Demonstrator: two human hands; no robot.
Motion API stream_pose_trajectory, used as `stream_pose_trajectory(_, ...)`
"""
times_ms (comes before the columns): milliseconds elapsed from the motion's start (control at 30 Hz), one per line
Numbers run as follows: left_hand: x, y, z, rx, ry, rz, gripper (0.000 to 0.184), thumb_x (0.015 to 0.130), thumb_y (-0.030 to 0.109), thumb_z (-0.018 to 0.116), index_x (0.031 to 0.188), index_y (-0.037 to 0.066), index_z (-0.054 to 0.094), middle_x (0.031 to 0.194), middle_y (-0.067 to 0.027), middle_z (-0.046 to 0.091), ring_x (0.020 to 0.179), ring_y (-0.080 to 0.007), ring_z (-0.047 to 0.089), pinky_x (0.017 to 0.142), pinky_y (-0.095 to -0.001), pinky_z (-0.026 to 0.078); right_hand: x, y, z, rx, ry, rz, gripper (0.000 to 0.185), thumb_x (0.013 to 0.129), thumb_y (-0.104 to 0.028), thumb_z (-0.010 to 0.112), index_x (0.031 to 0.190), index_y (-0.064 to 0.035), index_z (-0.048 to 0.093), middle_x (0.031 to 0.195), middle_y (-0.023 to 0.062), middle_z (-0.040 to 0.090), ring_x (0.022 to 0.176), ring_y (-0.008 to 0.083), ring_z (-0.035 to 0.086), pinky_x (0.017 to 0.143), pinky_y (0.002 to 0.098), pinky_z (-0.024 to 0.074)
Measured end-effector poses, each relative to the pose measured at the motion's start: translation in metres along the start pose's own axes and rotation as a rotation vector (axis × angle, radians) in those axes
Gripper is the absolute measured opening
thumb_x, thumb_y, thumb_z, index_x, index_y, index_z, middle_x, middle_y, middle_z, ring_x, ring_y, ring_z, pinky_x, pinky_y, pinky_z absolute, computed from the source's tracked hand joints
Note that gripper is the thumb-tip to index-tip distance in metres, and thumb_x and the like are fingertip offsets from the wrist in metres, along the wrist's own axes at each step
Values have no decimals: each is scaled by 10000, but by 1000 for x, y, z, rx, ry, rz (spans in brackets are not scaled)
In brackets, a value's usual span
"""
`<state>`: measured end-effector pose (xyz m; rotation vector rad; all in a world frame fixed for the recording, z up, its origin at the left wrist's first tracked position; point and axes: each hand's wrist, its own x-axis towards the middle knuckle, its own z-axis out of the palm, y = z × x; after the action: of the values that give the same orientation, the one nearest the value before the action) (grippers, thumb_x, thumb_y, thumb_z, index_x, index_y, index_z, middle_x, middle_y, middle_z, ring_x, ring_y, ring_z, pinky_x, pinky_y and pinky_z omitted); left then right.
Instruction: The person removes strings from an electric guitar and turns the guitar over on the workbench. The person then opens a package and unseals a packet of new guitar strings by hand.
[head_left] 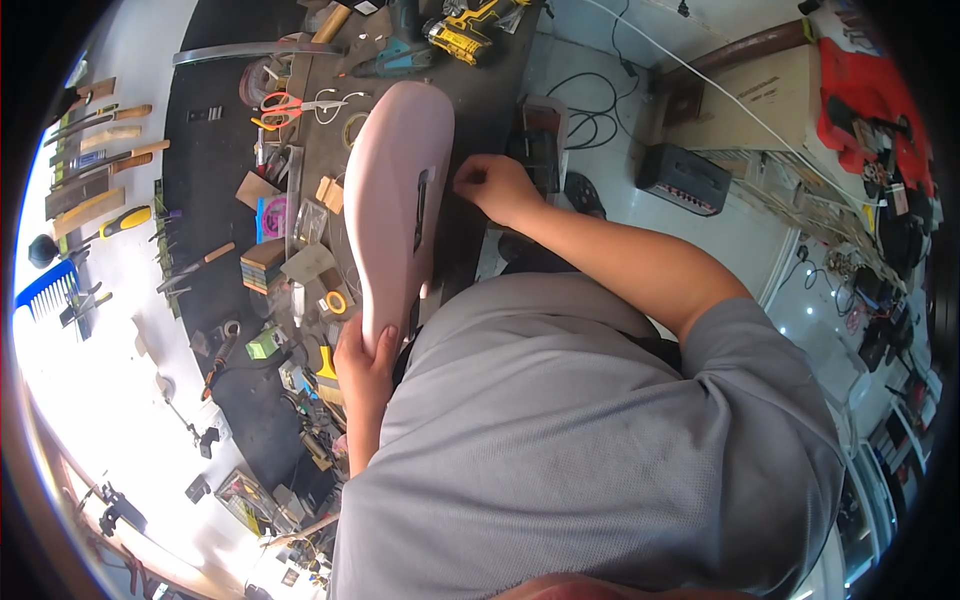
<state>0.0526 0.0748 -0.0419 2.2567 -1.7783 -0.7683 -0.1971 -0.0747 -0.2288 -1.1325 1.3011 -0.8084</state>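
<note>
A long, smooth, pale pink piece (395, 180) with rounded edges and a narrow dark slot stands out over the workbench edge. My left hand (368, 355) grips its narrow lower end, with the thumb on the near face. My right hand (495, 188) is just right of the piece's wide part, apart from it, its fingers curled into a pinch. Whatever those fingertips hold, if anything, is too small to tell.
Scissors (285, 108), a teal power tool (400, 55), a yellow drill (460, 38), wood blocks (262, 265) and tape lie on the dark workbench (225, 150). Hand tools hang at the far left. A black boxy unit (684, 180) and cables are on the floor.
</note>
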Motion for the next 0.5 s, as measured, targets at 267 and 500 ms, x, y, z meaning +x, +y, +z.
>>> stream_pose_trajectory(267,1,-5,0,-9,2,-9,370,949,227,765,1222,-16,709,1072,-212,734,985,-394,709,900,-446,543,2,4,5,-21,21,-4,162,882,-167,785,992,-48,779,871,119,759,797,236,726,762,374,551)
stream_pose_trajectory(500,1,-7,0,11,-13,-11,376,944,225,768,1228,-13,709,1081,-214,735,995,-396,711,905,-451,543,0,-2,2,-30,18,-6,173,892,-176,789,999,-41,769,854,105,743,781,193,692,747,350,538)
